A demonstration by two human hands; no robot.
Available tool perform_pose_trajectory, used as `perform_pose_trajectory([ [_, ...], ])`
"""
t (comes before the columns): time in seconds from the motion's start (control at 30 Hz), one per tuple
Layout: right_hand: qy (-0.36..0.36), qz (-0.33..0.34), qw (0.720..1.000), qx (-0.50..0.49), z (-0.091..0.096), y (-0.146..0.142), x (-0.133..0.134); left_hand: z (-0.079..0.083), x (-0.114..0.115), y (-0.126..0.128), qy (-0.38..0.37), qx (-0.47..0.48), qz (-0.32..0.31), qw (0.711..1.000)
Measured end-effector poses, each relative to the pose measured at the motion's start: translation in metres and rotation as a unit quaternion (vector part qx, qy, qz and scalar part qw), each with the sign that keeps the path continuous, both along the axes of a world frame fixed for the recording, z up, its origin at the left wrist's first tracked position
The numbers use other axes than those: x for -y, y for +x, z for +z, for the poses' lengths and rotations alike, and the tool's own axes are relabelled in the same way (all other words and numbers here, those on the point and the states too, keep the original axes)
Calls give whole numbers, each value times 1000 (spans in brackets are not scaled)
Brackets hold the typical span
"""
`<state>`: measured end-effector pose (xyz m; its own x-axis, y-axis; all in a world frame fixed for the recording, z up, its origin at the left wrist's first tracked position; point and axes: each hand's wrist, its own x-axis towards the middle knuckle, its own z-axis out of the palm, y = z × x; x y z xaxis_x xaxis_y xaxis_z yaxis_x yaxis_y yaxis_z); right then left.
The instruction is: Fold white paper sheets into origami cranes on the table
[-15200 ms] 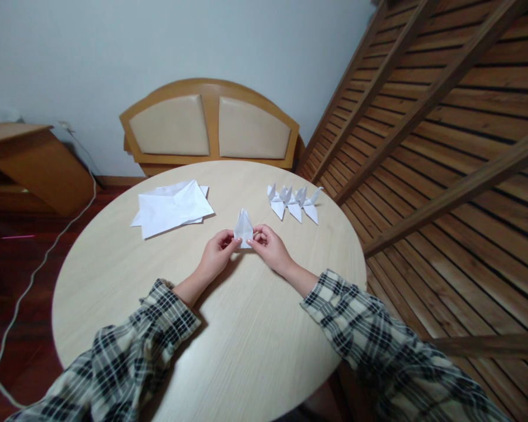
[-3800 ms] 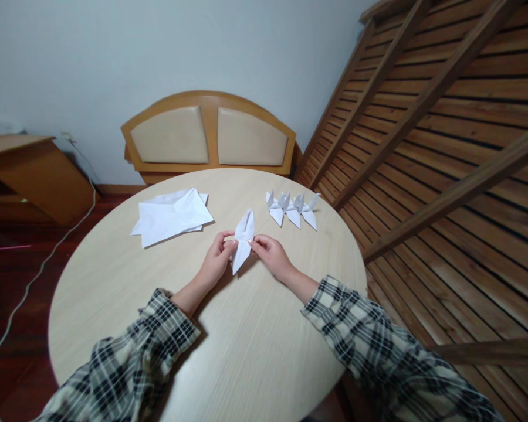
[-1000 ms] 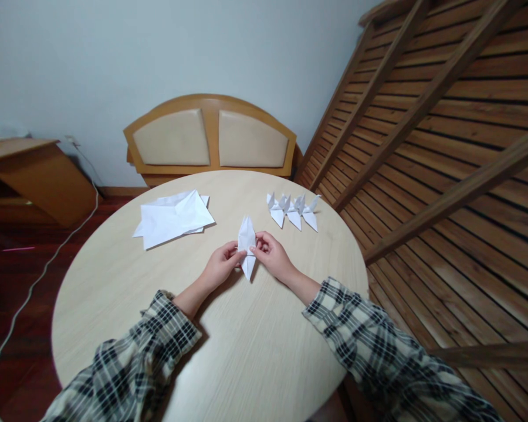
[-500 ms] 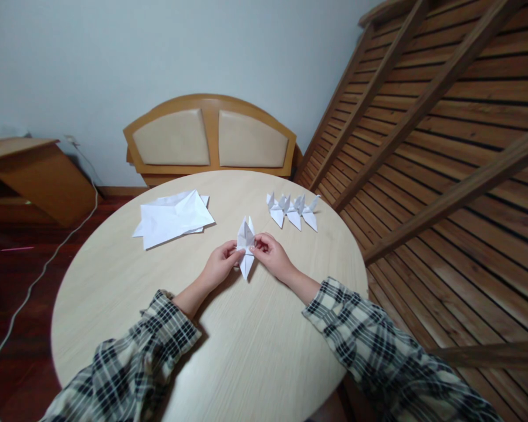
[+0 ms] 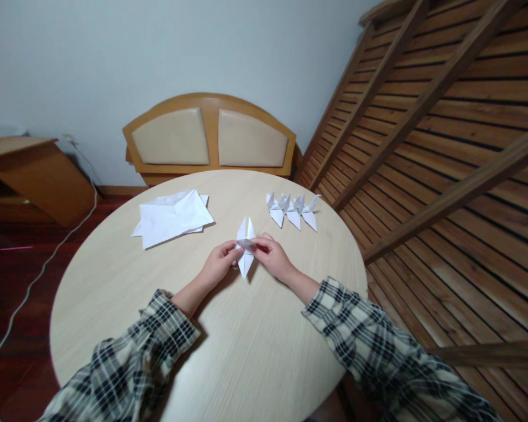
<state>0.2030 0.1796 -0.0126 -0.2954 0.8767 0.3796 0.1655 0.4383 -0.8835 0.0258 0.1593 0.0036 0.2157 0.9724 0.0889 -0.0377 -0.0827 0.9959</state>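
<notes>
A white, half-folded paper figure (image 5: 246, 246) with pointed ends lies on the round pale wooden table (image 5: 229, 340). My left hand (image 5: 220, 265) pinches its left side with closed fingers. My right hand (image 5: 270, 256) pinches its right side, thumb and fingers pressed on a flap at the middle. Both arms wear plaid sleeves.
A loose stack of white paper sheets (image 5: 171, 217) lies at the back left of the table. Three finished paper cranes (image 5: 293, 210) stand in a row at the back right. A wooden chair (image 5: 209, 138) stands behind the table, slatted wood (image 5: 444, 146) to the right, a cable (image 5: 30, 287) on the floor.
Over the last second the upper flap of the paper figure has been folded down toward its middle, so the piece looks shorter. Both hands stay pinched on it in the same spot.
</notes>
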Motion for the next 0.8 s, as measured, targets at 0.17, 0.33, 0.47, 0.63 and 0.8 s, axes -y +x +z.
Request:
perform_pose_trajectory([
  [0.17, -8, 9, 1000, -6, 2, 0, 2, -7, -3, -2, -27, 30, 0, 999],
  [0.33, -7, 5, 1000, 9, 5, 0, 3, -7, -3, -1, -47, 51, 7, 998],
  [0.47, -1, 3, 1000, 13, 7, -1, 4, -5, -2, 0, -62, 83, 10, 995],
  [0.63, 18, 4, 1000, 15, 9, -1, 7, -5, -2, 0, -78, 91, 4, 993],
  [0.8, 33, 6, 999, 18, 11, -1, 7, -6, -2, -1, -87, 101, -2, 991],
])
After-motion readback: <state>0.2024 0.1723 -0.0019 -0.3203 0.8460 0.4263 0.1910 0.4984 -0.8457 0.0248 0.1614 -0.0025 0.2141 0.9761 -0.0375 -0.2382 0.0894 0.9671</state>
